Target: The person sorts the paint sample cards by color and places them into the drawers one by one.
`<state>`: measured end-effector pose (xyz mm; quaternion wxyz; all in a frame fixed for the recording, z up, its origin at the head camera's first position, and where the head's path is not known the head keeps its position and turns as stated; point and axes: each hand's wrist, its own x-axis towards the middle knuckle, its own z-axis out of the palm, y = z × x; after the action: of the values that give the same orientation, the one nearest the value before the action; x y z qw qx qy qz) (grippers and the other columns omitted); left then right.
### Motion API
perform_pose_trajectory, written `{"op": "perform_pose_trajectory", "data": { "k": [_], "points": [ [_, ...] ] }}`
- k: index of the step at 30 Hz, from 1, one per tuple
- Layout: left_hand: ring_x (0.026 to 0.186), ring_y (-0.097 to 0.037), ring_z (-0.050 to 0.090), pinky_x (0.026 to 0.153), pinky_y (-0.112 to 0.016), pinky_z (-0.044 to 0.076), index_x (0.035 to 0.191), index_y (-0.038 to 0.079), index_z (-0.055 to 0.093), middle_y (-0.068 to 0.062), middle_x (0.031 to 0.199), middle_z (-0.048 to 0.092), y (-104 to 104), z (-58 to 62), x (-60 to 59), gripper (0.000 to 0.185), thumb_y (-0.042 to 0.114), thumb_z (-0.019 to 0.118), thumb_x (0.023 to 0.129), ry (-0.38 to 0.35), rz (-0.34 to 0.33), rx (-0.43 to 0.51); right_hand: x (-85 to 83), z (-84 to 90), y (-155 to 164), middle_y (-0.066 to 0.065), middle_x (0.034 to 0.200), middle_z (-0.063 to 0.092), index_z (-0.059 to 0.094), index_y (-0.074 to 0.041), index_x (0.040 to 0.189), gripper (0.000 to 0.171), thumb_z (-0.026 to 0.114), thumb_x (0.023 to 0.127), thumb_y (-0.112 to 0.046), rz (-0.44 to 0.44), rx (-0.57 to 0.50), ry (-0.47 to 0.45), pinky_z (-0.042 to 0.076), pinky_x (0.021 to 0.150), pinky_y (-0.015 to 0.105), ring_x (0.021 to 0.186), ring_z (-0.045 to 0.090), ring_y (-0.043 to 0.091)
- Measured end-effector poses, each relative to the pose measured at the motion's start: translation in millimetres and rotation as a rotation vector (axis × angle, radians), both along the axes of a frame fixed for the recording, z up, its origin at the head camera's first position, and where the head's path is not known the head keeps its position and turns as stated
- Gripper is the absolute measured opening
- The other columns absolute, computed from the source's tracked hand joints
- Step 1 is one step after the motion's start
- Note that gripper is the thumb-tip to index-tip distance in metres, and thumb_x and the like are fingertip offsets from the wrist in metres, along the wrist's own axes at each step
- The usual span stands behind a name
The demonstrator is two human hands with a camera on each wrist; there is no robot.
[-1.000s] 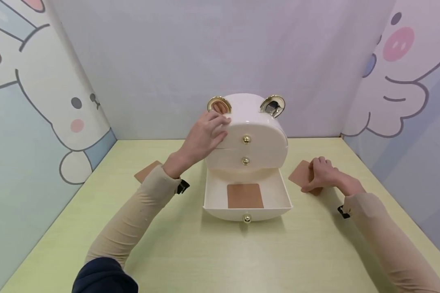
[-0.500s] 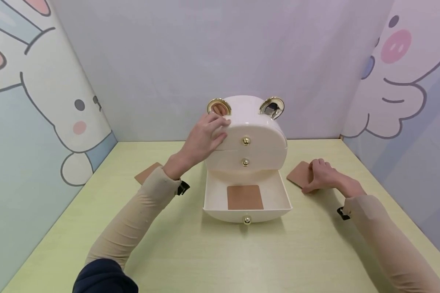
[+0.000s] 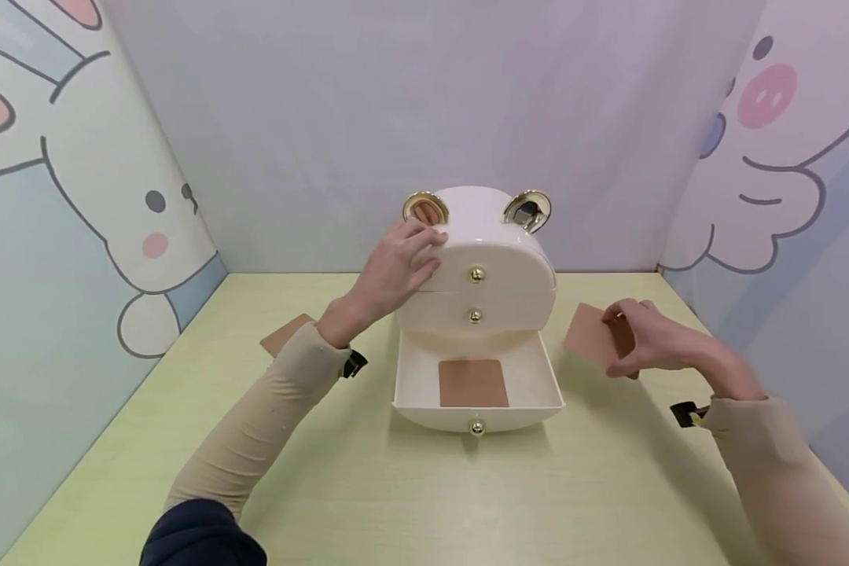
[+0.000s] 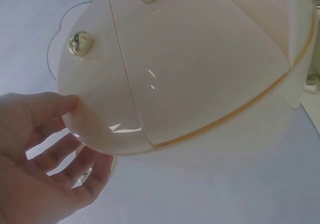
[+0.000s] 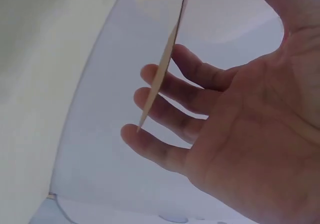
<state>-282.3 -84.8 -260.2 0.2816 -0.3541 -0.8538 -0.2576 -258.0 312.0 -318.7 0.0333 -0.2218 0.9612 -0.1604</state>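
A white, rounded storage box (image 3: 512,263) with gold ears stands mid-table, its bottom drawer (image 3: 410,385) pulled out. In that drawer lies a brown square coaster (image 3: 473,384). My left hand (image 3: 389,271) holds the box's upper left edge; the left wrist view has the thumb (image 4: 67,104) on the front face and the fingers round the side. To the right of the box, my right hand (image 3: 654,339) pinches another brown coaster (image 3: 587,334), tilted up off the table. The right wrist view shows this coaster (image 5: 161,74) almost edge-on against the fingers.
A further brown coaster (image 3: 284,336) lies on the table left of the box, partly behind the left sleeve (image 3: 262,417). Two upper drawers with gold knobs (image 3: 476,274) are closed. Cartoon-printed panels (image 3: 113,196) bound the table at both sides.
My right hand has raised its coaster off the table and tilted it, shifting slightly right. The left hand stays on the box, and the drawer has not moved.
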Motion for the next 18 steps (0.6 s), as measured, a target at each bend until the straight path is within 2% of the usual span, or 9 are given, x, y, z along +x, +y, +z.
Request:
{"op": "perform_pose_trajectory", "data": {
  "k": [3, 8, 11, 18],
  "points": [
    [0.101, -0.031, 0.054, 0.088, -0.039, 0.047, 0.11, 0.003, 0.067, -0.014, 0.112, 0.063, -0.2, -0.4, -0.4, 0.023, 0.006, 0.068, 0.088, -0.002, 0.002, 0.0, 15.8, 13.0, -6.1, 0.007, 0.114, 0.055, 0.051, -0.004, 0.118, 0.076, 0.09, 0.06, -0.034, 0.057, -0.027, 0.012, 0.039, 0.084, 0.031, 0.105, 0.041, 0.023],
    [0.102, -0.03, 0.053, 0.088, -0.039, 0.048, 0.11, 0.003, 0.067, -0.013, 0.112, 0.063, -0.1, -1.2, -0.9, 0.023, 0.006, 0.068, 0.087, -0.012, 0.006, 0.004, 35.5, 26.2, -24.5, -0.001, 0.118, 0.053, 0.051, -0.01, 0.119, 0.076, 0.091, 0.06, -0.035, 0.233, -0.092, 0.038, 0.039, 0.088, 0.025, 0.106, 0.041, 0.011],
    [0.102, -0.03, 0.054, 0.088, -0.039, 0.048, 0.11, 0.003, 0.067, -0.013, 0.112, 0.063, -0.2, -1.1, -1.1, 0.023, 0.006, 0.068, 0.087, -0.011, 0.003, 0.009, 39.7, 28.7, -39.4, -0.002, 0.123, 0.053, 0.051, -0.012, 0.121, 0.076, 0.09, 0.061, -0.036, 0.307, -0.102, 0.038, 0.04, 0.092, 0.026, 0.11, 0.041, 0.007],
    [0.102, -0.031, 0.054, 0.089, -0.04, 0.047, 0.11, 0.003, 0.067, -0.013, 0.113, 0.063, -0.9, 0.0, -1.0, 0.023, 0.006, 0.068, 0.088, -0.014, 0.003, 0.005, 37.5, 26.2, -77.1, -0.002, 0.123, 0.053, 0.049, -0.013, 0.123, 0.08, 0.091, 0.058, -0.031, 0.354, -0.091, 0.017, 0.044, 0.094, 0.036, 0.114, 0.043, 0.014]
  ]
}}
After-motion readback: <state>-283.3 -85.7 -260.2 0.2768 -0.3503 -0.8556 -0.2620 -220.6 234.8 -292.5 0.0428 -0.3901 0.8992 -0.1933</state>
